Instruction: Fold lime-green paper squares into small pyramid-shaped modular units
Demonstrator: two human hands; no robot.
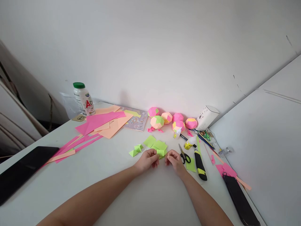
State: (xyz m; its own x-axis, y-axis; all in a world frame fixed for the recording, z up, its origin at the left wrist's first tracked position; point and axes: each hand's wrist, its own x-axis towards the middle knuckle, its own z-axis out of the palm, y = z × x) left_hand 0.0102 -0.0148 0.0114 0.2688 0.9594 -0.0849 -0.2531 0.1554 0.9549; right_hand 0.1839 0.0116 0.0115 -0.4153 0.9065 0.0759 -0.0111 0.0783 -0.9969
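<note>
My left hand (pixel 148 160) pinches a small green paper piece (pixel 160 153) between thumb and fingers. Close to the right edge of that piece is my right hand (pixel 174 160), its fingers curled together; whether anything lies in them is hidden. Flat green paper squares (pixel 150 141) are spread just beyond both hands. To the left stand folded green paper pieces (pixel 136 150) with raised points. Black-handled scissors (pixel 185 157) lie beside my right hand, near a green paper square (pixel 191 165) and a black and yellow utility knife (pixel 199 166).
Pink, peach and green paper balls (pixel 157 122) line the wall. Glue bottles (pixel 188 144) stand right of centre. Pink and peach sheets (pixel 101 122) lie left, near a white bottle (pixel 83 99) and a black tablet (pixel 25 169). A black case (pixel 240 199) sits at the right edge.
</note>
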